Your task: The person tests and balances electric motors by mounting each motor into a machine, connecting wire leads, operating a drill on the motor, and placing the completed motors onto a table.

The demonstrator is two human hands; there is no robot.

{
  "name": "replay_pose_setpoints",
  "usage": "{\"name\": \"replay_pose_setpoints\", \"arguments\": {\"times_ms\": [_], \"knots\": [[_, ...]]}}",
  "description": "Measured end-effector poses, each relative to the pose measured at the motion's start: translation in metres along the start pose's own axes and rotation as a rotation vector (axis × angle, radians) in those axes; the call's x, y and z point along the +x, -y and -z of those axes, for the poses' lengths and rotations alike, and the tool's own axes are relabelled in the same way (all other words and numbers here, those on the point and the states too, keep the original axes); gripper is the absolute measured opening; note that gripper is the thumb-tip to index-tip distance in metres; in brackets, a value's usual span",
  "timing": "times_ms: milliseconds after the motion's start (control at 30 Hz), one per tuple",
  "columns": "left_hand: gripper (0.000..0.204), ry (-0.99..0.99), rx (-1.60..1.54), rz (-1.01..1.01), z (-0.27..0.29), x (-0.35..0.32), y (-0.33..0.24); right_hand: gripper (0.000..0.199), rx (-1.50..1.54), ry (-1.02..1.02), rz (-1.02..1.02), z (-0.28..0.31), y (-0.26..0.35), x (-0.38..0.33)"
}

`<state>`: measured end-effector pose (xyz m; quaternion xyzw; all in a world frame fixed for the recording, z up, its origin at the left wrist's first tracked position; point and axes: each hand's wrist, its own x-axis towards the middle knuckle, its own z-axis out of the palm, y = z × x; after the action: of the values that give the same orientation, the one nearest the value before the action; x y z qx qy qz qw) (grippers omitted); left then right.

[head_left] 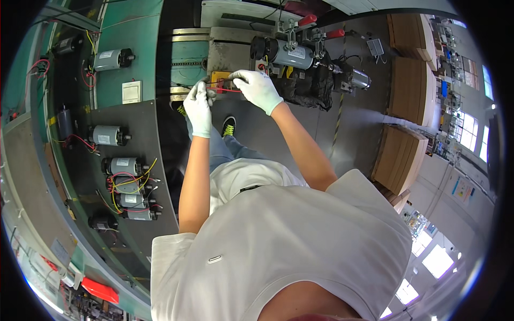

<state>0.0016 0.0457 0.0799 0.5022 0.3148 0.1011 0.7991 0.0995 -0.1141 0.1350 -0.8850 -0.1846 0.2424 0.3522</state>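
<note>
A grey cylindrical motor (293, 54) lies in a bench fixture, under toggle clamps with red handles (307, 20). To its lower left, both my hands wear white gloves with dark fingertips. My left hand (199, 109) pinches thin wires near the bench's front edge. A red wire (230, 90) runs from its fingers toward my right palm. My right hand (258, 90) is closed at the fingertips on what looks like a thin black wire, just left of the motor. Behind the fingers sits a yellow block (218, 78), partly covered. The wire ends are hidden by my fingers.
On the left, a dark conveyor line carries several grey motors (110, 135) with loose coloured leads and a white switch plate (131, 92). Black wrapping (308, 88) covers part of the fixture at right. Stacked brown cartons (399, 158) stand beyond the floor's striped line.
</note>
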Motion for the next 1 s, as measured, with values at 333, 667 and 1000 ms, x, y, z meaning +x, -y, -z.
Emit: {"name": "replay_pose_setpoints", "arguments": {"times_ms": [333,667,1000], "knots": [[0.049,0.249,1.043,-0.003,0.022,0.025,0.071,0.025,-0.400,-0.105,0.059,-0.042,-0.051,0.023],[0.053,0.140,1.028,0.161,0.007,0.030,0.104,0.015,-0.512,-0.216,0.189,-0.050,-0.062,0.030],[0.051,0.177,0.952,0.206,0.007,0.029,0.095,0.010,-0.537,-0.186,0.323,-0.045,-0.063,0.029]]}}
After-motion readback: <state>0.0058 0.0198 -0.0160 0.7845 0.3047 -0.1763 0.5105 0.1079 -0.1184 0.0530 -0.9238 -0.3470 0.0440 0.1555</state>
